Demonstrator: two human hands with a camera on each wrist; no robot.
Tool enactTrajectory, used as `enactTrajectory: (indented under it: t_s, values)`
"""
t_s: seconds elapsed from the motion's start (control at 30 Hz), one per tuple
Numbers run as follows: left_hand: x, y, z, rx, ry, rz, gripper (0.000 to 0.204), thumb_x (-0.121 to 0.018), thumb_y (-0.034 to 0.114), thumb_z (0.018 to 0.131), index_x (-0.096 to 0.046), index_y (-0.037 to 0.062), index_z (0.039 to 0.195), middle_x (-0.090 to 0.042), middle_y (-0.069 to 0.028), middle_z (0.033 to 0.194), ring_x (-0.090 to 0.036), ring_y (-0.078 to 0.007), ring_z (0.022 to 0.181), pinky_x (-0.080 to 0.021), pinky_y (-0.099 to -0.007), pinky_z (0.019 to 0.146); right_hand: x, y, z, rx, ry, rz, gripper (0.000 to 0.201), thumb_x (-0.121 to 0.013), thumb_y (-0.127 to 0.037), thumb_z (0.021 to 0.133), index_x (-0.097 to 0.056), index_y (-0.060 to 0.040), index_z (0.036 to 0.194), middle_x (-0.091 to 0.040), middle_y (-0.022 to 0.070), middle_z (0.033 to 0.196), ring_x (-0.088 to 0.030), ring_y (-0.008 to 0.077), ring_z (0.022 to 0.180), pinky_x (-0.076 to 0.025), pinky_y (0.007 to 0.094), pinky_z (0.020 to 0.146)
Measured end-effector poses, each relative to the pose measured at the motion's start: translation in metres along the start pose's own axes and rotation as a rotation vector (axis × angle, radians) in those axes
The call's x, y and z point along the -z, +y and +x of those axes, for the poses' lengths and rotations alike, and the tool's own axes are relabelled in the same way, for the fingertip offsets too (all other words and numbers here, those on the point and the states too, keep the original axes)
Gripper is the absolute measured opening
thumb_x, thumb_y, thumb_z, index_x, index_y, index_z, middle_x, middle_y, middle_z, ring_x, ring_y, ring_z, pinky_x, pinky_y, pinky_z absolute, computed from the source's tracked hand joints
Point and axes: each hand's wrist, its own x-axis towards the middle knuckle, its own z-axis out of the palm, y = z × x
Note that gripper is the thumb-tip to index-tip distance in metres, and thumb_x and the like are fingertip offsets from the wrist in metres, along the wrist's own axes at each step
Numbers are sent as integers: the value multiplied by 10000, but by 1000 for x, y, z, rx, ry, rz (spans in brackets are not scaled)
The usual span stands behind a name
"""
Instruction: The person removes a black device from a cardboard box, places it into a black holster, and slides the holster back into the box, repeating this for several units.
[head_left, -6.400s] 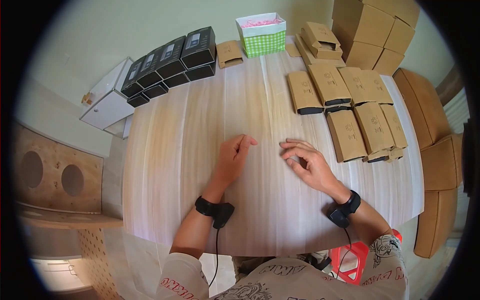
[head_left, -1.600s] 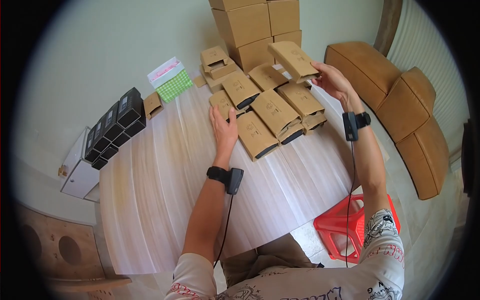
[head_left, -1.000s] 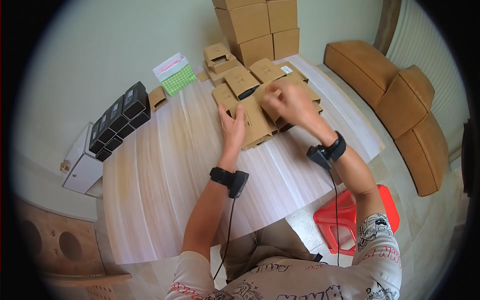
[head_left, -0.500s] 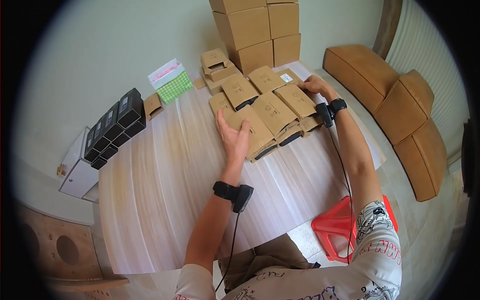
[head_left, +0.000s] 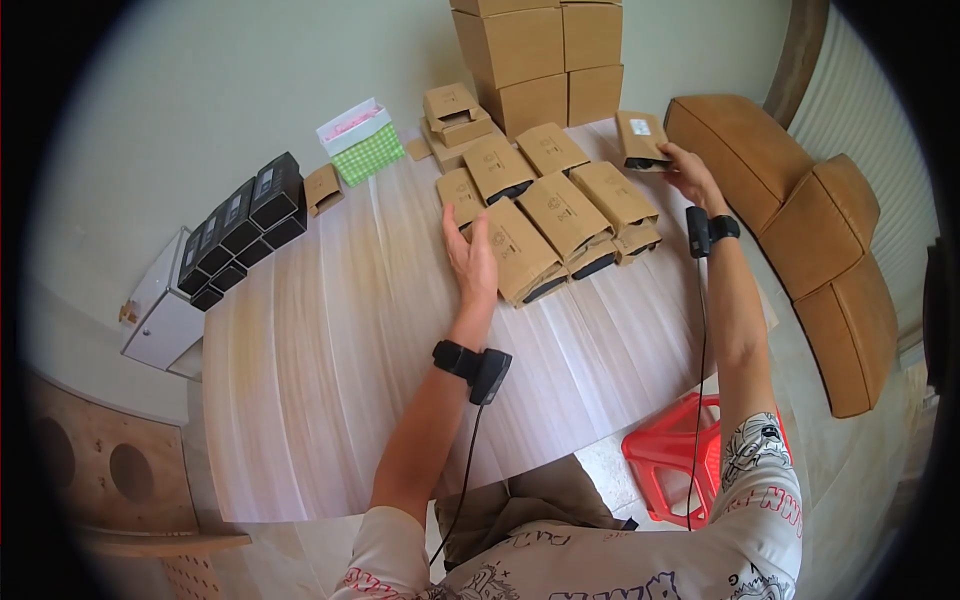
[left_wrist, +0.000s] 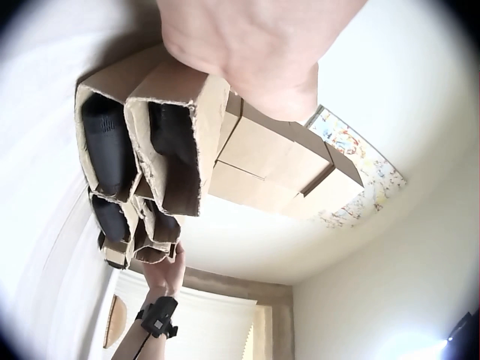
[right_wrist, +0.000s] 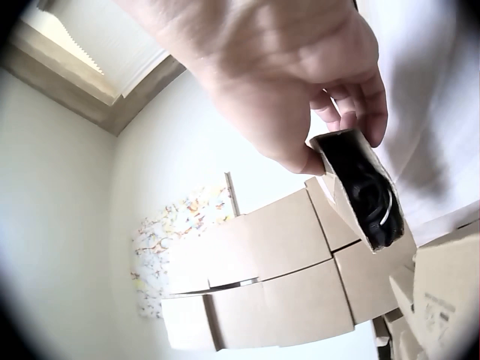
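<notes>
Brown card boxes with dark contents lie in layered rows on the table's right half. My left hand (head_left: 474, 262) rests with spread fingers against the left side of the nearest box (head_left: 522, 250); in the left wrist view the hand (left_wrist: 247, 52) is over the open-ended boxes (left_wrist: 161, 142). Beyond the rows, at the right, my right hand (head_left: 693, 180) pinches the near end of a box with a white label (head_left: 640, 138). In the right wrist view the fingers and thumb of that hand (right_wrist: 300, 90) grip the open box (right_wrist: 360, 191), black material inside.
Large cartons (head_left: 520, 50) stand stacked at the back. Black boxes (head_left: 240, 222) line the table's left edge, near a small brown box (head_left: 322, 188) and a green checked bag (head_left: 366, 150). A red stool (head_left: 670, 450) stands below the table (head_left: 330, 400).
My right hand has moved outward to the right with the labelled box, which lay behind the rows. My left hand stays beside the nearest box.
</notes>
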Motion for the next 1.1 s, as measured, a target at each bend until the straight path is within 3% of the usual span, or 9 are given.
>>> enactTrajectory:
  t_s: [0.13, 0.2, 0.43, 0.53, 0.67, 0.83, 0.93, 1.0, 1.1]
  values:
    - [-12, 7, 6, -59, 3, 72, 678, -565, 331, 1082, -345, 12, 1639, -367, -235, 1675, -351, -322, 1546, -271, -395, 1262, 6, -24, -57, 83, -74, 167, 339, -709, -352, 1023, -720, -53, 1184, -694, 42, 1041, -627, 124, 901, -529, 282, 822]
    - [-18, 11, 10, -61, 0, 100, 667, -538, 370, 1073, -382, -7, 1601, -436, -274, 1607, -416, -412, 1479, -310, -443, 1235, 8, -24, -76, 107, -178, 169, 336, -707, -360, 1030, -720, -69, 1197, -703, 19, 1040, -629, 110, 921, -528, 284, 832]
    - [-3, -8, 27, -124, 31, 105, 607, -493, 355, 1068, -439, -11, 1550, -470, -273, 1571, -454, -410, 1439, -334, -443, 1219, -31, -44, -160, 122, -339, 184, 343, -679, -326, 1059, -691, -47, 1259, -696, 56, 1158, -633, 129, 1040, -525, 333, 936]
    - [10, -14, 21, -63, 59, 15, 615, -538, 330, 1046, -442, -19, 1542, -478, -272, 1562, -466, -407, 1436, -352, -439, 1209, -56, -55, -191, 137, -375, 161, 350, -681, -328, 1061, -684, -29, 1241, -695, 60, 1160, -638, 131, 1057, -528, 352, 954]
    - [17, -9, 0, 50, 53, 169, 740, -717, 274, 948, -416, -84, 1521, -493, -293, 1522, -494, -394, 1415, -389, -440, 1197, -72, -50, -197, 123, -448, 124, 324, -687, -327, 1058, -682, -27, 1180, -701, 49, 1110, -657, 132, 1052, -536, 358, 986]
    - [25, -6, -13, 135, 23, 274, 830, -869, 224, 851, -430, -120, 1465, -561, -280, 1432, -583, -351, 1323, -489, -429, 1114, -100, -39, -221, 126, -477, 113, 290, -688, -323, 1058, -677, -46, 1144, -702, 41, 1060, -667, 129, 960, -563, 333, 923]
    - [36, 2, -12, 258, -109, 41, 772, -898, 179, 836, -470, -86, 1422, -642, -223, 1330, -665, -291, 1196, -567, -397, 990, -111, -30, -226, 82, -572, 77, 239, -712, -326, 1043, -687, -94, 1092, -689, 8, 987, -634, 85, 903, -528, 270, 792]
    - [51, 5, -12, 166, -136, 17, 712, -899, 153, 843, -495, -60, 1389, -687, -177, 1246, -703, -245, 1090, -598, -365, 901, -127, -27, -231, 65, -508, 40, 242, -732, -340, 1027, -693, -108, 1082, -676, -10, 937, -610, 67, 840, -497, 246, 725]
    - [87, -3, -1, 159, -56, 6, 700, -896, 153, 854, -497, -55, 1391, -687, -178, 1255, -702, -246, 1096, -594, -361, 909, -172, -29, -245, 261, -292, -127, 377, -764, -391, 998, -693, -57, 1160, -687, -3, 920, -643, 87, 839, -533, 269, 732]
